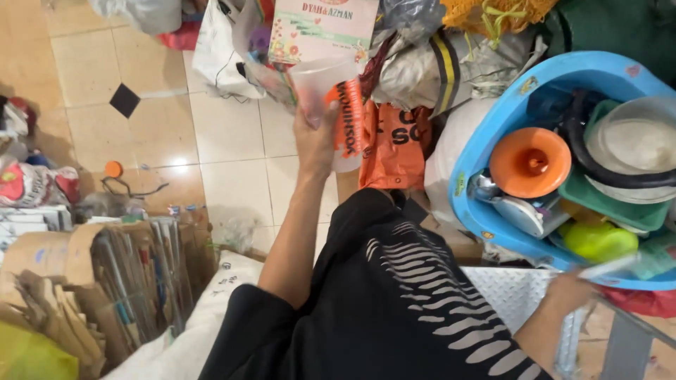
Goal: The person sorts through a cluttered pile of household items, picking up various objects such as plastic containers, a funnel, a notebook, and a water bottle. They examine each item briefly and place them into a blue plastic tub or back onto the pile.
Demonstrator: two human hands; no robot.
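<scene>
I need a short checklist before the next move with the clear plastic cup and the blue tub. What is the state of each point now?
1. Left hand has a firm hold on the clear plastic cup: ok, fingers wrap its side.
2. Cup is empty: cannot tell, an orange printed band hides part of it.
3. Right hand is free: not ok, it touches a thin white stick at the rim of the blue tub.
4. Tub has room: not ok, an orange funnel, a green tray and a white bowl crowd it.
5. Floor by the cardboard stack is tidy: not ok, small items lie there.
</scene>
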